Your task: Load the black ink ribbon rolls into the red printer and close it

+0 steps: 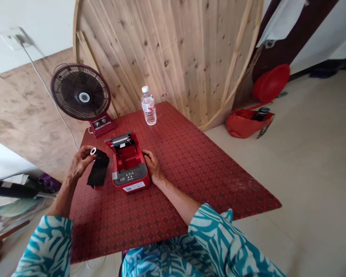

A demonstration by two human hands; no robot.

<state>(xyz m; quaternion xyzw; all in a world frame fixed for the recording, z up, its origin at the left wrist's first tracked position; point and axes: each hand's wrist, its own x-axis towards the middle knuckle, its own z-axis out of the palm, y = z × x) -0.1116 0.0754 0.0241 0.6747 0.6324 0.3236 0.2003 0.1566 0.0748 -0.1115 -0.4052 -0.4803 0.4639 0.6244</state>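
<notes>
A small red printer (129, 163) sits on the red patterned table (190, 169) with its lid swung open and its paper bay showing. My right hand (152, 165) rests against the printer's right side, fingers curled on its edge. My left hand (81, 161), just left of the printer, is raised above the table and closed on a black wrapped roll (98, 167) whose white core end faces up. The black wrapper hangs down from the roll.
A dark red desk fan (82, 94) stands at the table's far left corner. A clear water bottle (148, 105) stands behind the printer. A round wooden panel (173, 50) leans on the wall. A red bag (246, 121) and red basin (271, 82) lie on the floor to the right.
</notes>
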